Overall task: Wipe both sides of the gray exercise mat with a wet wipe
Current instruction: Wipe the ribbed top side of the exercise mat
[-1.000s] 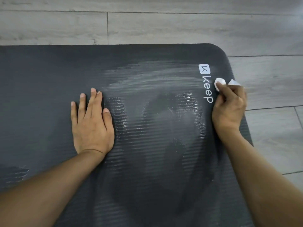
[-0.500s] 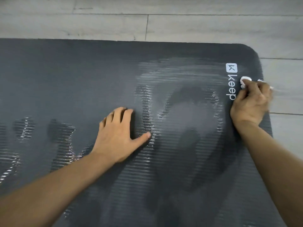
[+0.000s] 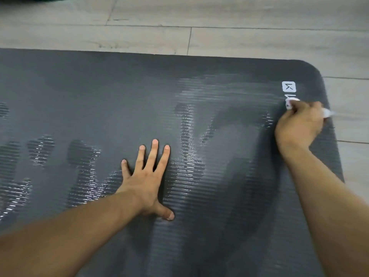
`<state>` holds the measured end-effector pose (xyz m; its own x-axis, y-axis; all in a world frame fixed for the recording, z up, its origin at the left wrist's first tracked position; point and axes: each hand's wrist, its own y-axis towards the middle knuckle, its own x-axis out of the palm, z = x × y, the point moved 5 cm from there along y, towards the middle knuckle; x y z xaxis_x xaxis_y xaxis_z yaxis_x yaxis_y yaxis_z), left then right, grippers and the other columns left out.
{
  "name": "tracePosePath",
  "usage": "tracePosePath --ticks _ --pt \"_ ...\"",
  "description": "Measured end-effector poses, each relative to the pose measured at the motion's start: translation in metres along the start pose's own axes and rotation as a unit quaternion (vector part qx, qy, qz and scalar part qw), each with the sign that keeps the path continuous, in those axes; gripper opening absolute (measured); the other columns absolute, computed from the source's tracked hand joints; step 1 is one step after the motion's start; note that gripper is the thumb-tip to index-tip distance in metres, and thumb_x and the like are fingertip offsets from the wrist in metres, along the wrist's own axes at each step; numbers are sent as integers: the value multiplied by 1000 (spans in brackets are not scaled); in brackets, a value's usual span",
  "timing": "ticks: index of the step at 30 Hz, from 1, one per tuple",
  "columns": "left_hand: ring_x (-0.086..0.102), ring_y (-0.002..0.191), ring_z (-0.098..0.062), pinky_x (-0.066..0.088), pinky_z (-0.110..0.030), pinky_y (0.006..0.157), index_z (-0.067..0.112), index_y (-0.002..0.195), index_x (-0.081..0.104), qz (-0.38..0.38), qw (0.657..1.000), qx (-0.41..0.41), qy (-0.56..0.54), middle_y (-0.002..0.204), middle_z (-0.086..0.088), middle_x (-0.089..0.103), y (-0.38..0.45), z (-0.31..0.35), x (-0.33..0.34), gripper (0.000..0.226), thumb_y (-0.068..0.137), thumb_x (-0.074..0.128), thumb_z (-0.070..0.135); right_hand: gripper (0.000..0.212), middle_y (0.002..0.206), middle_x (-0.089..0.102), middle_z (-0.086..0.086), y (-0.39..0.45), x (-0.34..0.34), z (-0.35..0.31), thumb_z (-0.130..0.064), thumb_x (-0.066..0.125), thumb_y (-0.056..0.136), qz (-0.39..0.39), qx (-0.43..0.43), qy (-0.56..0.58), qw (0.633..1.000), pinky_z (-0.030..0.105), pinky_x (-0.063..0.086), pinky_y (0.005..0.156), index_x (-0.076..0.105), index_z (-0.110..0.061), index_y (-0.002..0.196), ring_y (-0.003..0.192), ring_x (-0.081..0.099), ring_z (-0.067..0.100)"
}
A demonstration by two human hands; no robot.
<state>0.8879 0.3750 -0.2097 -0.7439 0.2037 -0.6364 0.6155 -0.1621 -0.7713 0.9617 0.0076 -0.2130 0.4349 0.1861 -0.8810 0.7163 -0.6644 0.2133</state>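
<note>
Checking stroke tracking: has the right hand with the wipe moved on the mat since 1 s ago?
Barely. The right hand and wipe stay beside the mat's white logo at the right edge.

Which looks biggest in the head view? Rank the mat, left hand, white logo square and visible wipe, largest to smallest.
1. Gray mat
2. Left hand
3. Logo square and wet wipe: unsure, since the right hand hides most of the wipe.

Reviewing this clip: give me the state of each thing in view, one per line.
gray exercise mat: unrolled flat on floor, streaked with wet patches.
wet wipe: bunched, pressed to mat beside logo.
right hand: grips the wipe.
left hand: flat on mat, fingers spread.
logo: partly covered.
</note>
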Motion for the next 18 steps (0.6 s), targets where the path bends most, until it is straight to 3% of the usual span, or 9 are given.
tracePosePath --ticks 2,5,8,10,12,15,18 --pt "-46 140 -33 -3 -73 118 32 133 -57 -9 1000 -1 -2 138 3 -66 0 1 -1 168 51 83 79 29 100 57 18 -39 17 -66 -5 50 85 -50 -56 45 996 35 39 83 72 -12 102 93 55 37" --pt "-45 141 -35 1 -74 118 29 132 -58 -10 1000 -7 12 137 0 -66 3 2 1 169 50 81 81 25 88 56 13 -109 51 -179 2 54 77 -169 -239 80 953 34 40 70 66 -19 76 90 58 37" --pt "-44 142 -37 4 -75 117 29 130 -59 -17 1000 -3 25 136 -2 -67 2 0 -2 168 50 77 85 25 99 54 6 -142 62 -233 -3 49 85 -241 -366 20 898 34 40 74 67 -19 91 101 53 29" --pt "-42 144 -37 5 -75 117 31 131 -58 -14 1000 4 11 138 0 -66 0 1 -3 169 47 79 84 27 104 55 5 -136 54 -214 -4 50 87 -250 -414 -7 875 32 40 74 68 -17 101 101 53 26" --pt "-42 144 -35 4 -75 117 34 131 -58 -6 1000 10 -7 138 3 -65 0 2 -2 171 45 81 83 29 107 60 12 -109 39 -155 -1 57 79 -185 -381 -15 906 35 46 71 71 -15 100 92 56 31" --pt "-42 144 -36 3 -75 117 35 130 -58 -2 1000 12 -18 138 3 -65 1 1 -2 171 44 82 82 35 108 58 22 -46 -7 -25 -1 50 76 -52 -194 -73 977 42 49 77 70 -13 102 89 53 39" --pt "-42 144 -36 3 -75 117 35 130 -58 -2 1000 12 -22 138 3 -66 1 0 -1 174 41 83 83 33 102 54 20 -15 -49 55 -1 44 86 -37 -20 -119 992 44 44 85 69 -11 105 99 48 41"
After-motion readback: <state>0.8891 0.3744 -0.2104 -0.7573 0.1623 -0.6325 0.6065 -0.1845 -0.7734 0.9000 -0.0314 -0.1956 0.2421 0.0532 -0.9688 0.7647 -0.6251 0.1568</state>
